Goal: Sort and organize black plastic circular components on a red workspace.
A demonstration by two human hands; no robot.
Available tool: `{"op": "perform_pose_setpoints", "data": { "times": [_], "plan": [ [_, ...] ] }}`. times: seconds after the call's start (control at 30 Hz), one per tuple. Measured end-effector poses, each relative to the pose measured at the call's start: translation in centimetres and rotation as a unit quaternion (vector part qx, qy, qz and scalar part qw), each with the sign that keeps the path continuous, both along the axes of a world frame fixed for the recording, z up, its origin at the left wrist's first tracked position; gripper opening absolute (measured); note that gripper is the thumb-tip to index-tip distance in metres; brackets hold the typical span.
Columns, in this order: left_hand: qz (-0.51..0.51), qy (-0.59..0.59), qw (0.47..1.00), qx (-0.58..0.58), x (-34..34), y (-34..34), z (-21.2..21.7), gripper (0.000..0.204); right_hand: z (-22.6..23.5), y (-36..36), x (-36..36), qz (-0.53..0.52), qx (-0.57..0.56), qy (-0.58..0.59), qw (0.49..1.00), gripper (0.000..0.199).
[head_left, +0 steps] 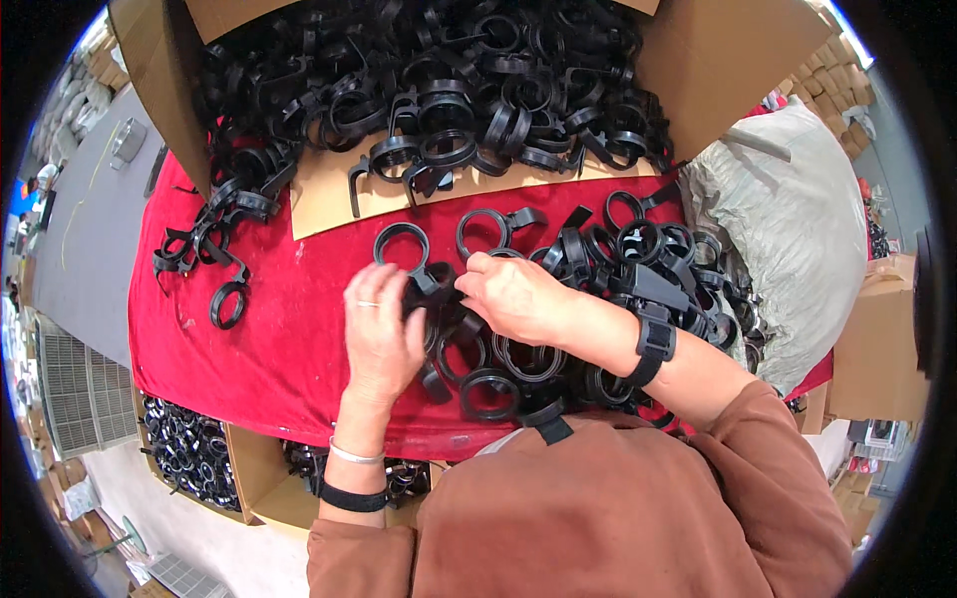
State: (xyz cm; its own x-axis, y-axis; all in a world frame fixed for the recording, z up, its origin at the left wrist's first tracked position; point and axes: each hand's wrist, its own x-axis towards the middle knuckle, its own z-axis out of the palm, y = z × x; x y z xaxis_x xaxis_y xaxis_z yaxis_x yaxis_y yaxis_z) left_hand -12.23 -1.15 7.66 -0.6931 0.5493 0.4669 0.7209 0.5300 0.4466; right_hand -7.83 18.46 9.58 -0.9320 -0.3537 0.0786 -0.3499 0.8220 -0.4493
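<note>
Several black plastic rings with short arms lie on a red cloth in front of me. My left hand [384, 334] is at the lower edge of one black ring [402, 230]; its thumb stands apart from its curved fingers, and nothing shows between them. Just right of it, my right hand [513, 294] has thumb and fingertips pinched together beside that ring's arm [436, 283]. Whatever the pinch holds is hidden by the fingers. Another ring [482, 231] lies beyond the right hand. Below both hands more rings [489, 394] are heaped toward my body.
An open cardboard box [738, 75] full of black rings stands at the far side, spilling onto its flap [334, 194]. Loose rings [228, 305] lie at left on the red cloth [279, 369]. A pale sack [797, 239] sits at right. Boxes of rings [189, 448] stand below the table.
</note>
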Motion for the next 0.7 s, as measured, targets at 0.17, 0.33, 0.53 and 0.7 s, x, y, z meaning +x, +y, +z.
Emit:
{"op": "perform_pose_setpoints", "data": {
  "times": [0.17, 0.33, 0.53, 0.7],
  "plan": [
    [0.042, -0.046, 0.993, -0.102, -0.6, -2.3, -2.9, 0.044, 1.2, -1.2, -0.6, -0.040, -0.028, 0.046, 0.998, 0.030],
    [0.026, -0.088, 0.983, -0.160, -0.4, -1.2, -1.6, 0.035, 1.7, -3.7, -2.4, -0.052, -0.011, 0.016, 0.998, 0.049],
    [0.009, -0.051, 0.983, -0.175, -0.8, 0.2, -2.5, 0.023, -1.7, -3.5, -5.2, -0.027, -0.038, 0.033, 0.998, 0.026],
    [0.028, -0.050, 0.990, -0.132, -0.8, -1.0, -1.7, 0.020, -0.2, -3.1, -6.2, -0.019, -0.150, 0.169, 0.974, 0.011]
  ]
}}
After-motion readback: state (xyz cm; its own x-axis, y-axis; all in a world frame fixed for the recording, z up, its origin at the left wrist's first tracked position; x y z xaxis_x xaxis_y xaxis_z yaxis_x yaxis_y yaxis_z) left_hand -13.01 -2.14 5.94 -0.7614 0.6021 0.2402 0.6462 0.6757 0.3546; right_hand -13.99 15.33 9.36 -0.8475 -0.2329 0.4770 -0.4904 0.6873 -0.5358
